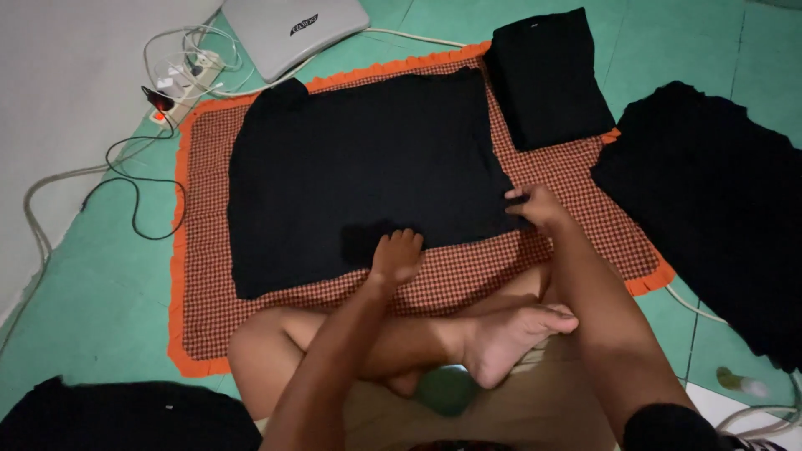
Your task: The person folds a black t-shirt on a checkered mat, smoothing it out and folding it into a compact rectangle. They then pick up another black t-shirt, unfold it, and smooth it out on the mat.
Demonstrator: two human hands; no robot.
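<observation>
I see a black garment (pixel 359 171) spread flat on the checked mat (pixel 585 179) with the orange frilled border, which lies on the green floor (pixel 100 284). The garment's long axis runs across the mat from its left edge toward its right edge, slightly tilted, and a sleeve stub points to the mat's far left corner. My left hand (pixel 396 255) rests on the garment's near edge, fingers curled down onto the cloth; I cannot tell whether it pinches the fabric or only presses it. My right hand (pixel 537 205) is closed on the garment's near right corner, pinching the cloth. A folded black garment (pixel 547 75) lies on the mat's far right corner. A loose black pile (pixel 718 209) sits on the floor off the mat's right edge. A closed grey laptop (pixel 292 29) and a power strip (pixel 180 83) with cables lie beyond the far left corner.
</observation>
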